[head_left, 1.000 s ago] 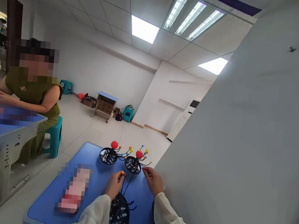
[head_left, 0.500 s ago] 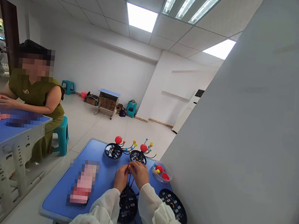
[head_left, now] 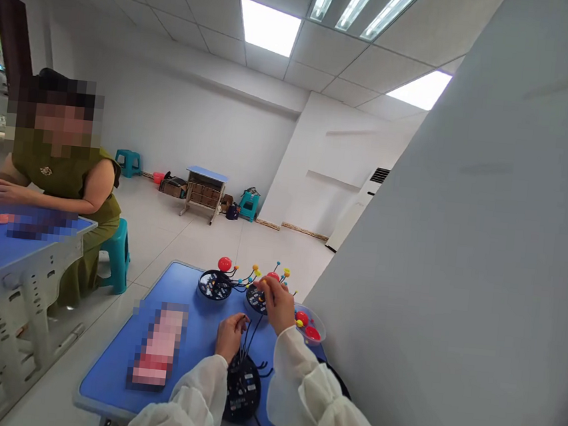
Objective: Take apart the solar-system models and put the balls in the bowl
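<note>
My left hand (head_left: 230,336) is closed around the tip of one of the thin black stalks that rise from a round black base (head_left: 243,390). My right hand (head_left: 278,303) is raised above the table, in front of a second round black base (head_left: 257,299); its fingers pinch a small orange piece (head_left: 264,281). A third round base (head_left: 215,285) stands to the left, with a red ball (head_left: 225,264) and stalks tipped with small coloured beads. Right of my right hand, a clear bowl (head_left: 322,325) holds red and yellow pieces.
A blurred pink item (head_left: 159,348) lies on the left of the blue table (head_left: 113,371). Part of another black disc (head_left: 336,375) shows behind my right sleeve. A seated person (head_left: 61,175) works at another table at the left.
My right hand has moved up and right, away from my left hand, with the orange piece between its fingers. My left hand has stayed near the stalks.
</note>
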### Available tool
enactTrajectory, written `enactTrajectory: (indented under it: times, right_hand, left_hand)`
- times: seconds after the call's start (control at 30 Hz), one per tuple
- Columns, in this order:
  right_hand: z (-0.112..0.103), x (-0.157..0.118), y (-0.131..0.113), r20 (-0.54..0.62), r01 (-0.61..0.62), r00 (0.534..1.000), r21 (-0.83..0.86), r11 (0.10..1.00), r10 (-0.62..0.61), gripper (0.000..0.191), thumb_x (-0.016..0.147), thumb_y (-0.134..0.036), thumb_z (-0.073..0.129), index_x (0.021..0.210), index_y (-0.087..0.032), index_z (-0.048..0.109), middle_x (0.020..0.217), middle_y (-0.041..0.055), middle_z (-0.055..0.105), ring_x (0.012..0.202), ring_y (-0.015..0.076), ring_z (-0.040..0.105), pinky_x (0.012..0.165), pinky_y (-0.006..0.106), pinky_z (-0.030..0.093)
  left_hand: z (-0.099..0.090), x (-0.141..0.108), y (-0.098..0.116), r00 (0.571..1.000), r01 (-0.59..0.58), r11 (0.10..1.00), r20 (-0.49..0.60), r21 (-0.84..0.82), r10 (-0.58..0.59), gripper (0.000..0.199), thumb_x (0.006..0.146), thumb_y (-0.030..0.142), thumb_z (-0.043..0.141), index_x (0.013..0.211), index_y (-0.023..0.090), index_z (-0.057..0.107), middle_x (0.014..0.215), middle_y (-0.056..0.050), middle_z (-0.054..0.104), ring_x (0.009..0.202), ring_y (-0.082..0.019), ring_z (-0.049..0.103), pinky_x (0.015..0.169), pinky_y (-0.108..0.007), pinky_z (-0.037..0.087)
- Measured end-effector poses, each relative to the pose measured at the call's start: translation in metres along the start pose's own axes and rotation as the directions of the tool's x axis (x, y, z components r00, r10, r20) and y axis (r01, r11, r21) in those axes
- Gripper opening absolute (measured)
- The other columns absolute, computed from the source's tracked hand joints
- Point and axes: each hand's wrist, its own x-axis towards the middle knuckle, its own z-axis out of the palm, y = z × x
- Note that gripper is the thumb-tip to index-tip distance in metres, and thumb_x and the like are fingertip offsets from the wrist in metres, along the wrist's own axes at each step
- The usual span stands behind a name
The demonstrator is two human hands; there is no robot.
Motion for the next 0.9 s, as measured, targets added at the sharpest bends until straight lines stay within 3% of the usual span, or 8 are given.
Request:
enactTrajectory:
  times: [0.1,0.17,0.37,0.5,0.6,0.7,0.8,0.9]
  right_hand:
    - [-0.021,0.030,0.013,-0.008,-0.014,1.000,-0.030,0.999,0.013,0.024,0.094,-0.036,0.051,0.099,-0.027,0.072,0.090,0.0017,0.077,0.085,0.0169,0.068,0.092,0.031,0.040]
    - [-0.034,0.029,0.030,-0.019,-0.073,0.997,-0.081,0.994,0.072,0.023,0.091,-0.033,0.052,0.096,-0.026,0.074,0.091,0.0025,0.076,0.086,0.0175,0.068,0.090,0.032,0.042]
    - [-0.057,-0.039,0.090,-0.043,-0.355,0.933,-0.254,0.900,0.357,0.022,0.073,-0.013,0.054,0.075,-0.022,0.074,0.066,0.0032,0.072,0.061,0.0188,0.066,0.059,0.029,0.044]
    - [-0.057,-0.058,0.106,-0.018,-0.412,0.906,-0.254,0.875,0.422,0.020,0.070,-0.012,0.056,0.071,-0.025,0.071,0.066,0.0005,0.072,0.062,0.0186,0.067,0.059,0.028,0.045]
    - [-0.061,-0.052,0.101,0.001,-0.399,0.914,-0.198,0.896,0.407,0.021,0.075,-0.016,0.053,0.074,-0.026,0.072,0.086,0.0011,0.076,0.075,0.0186,0.070,0.069,0.030,0.050]
    - [-0.069,-0.046,0.085,0.033,-0.331,0.941,-0.092,0.939,0.336,0.027,0.083,-0.023,0.047,0.086,-0.025,0.074,0.104,0.0042,0.074,0.089,0.0197,0.070,0.082,0.033,0.052]
    - [-0.068,-0.054,0.056,0.086,-0.253,0.965,0.027,0.967,0.249,0.030,0.090,-0.033,0.045,0.095,-0.025,0.073,0.098,0.0049,0.076,0.091,0.0208,0.070,0.082,0.033,0.053]
    - [-0.056,-0.076,0.018,0.177,-0.124,0.979,0.146,0.981,0.097,0.026,0.093,-0.034,0.048,0.094,-0.026,0.073,0.092,0.0022,0.077,0.087,0.0197,0.070,0.080,0.032,0.051]
  left_hand:
    - [0.000,-0.001,-0.002,1.000,0.006,1.000,-0.007,-0.018,-0.006,0.032,0.089,0.028,0.044,0.088,0.021,0.075,0.067,-0.002,0.070,0.064,-0.015,0.063,0.065,-0.024,0.049]
    - [-0.001,-0.002,-0.002,1.000,0.002,0.999,-0.016,-0.037,-0.002,0.032,0.088,0.027,0.044,0.096,0.020,0.075,0.072,-0.003,0.073,0.068,-0.016,0.065,0.069,-0.026,0.050]
    - [0.001,-0.004,0.008,0.998,-0.029,0.992,-0.063,-0.122,0.021,0.038,0.081,0.019,0.049,0.112,0.020,0.071,0.081,-0.003,0.074,0.074,-0.016,0.067,0.076,-0.028,0.051]
    - [-0.007,-0.003,0.013,0.995,-0.025,0.987,-0.103,-0.158,0.009,0.044,0.078,0.015,0.050,0.118,0.019,0.066,0.097,-0.006,0.073,0.082,-0.016,0.067,0.079,-0.029,0.052]
    - [-0.025,-0.008,0.013,0.992,-0.009,0.986,-0.124,-0.168,-0.012,0.041,0.080,0.014,0.047,0.117,0.018,0.064,0.110,-0.009,0.070,0.093,-0.017,0.067,0.087,-0.033,0.052]
    - [-0.048,-0.028,0.011,0.996,0.014,0.986,-0.090,-0.164,-0.029,0.033,0.080,0.015,0.043,0.104,0.017,0.065,0.103,-0.010,0.070,0.091,-0.020,0.068,0.085,-0.036,0.053]
    - [-0.062,-0.057,0.011,1.000,0.028,0.986,0.000,-0.163,-0.028,0.032,0.073,0.011,0.044,0.096,0.018,0.065,0.095,-0.008,0.073,0.090,-0.019,0.069,0.083,-0.033,0.054]
    - [-0.061,-0.081,0.015,0.994,0.031,0.985,0.109,-0.171,-0.012,0.039,0.065,0.008,0.049,0.099,0.019,0.065,0.099,-0.006,0.075,0.094,-0.018,0.069,0.082,-0.028,0.054]
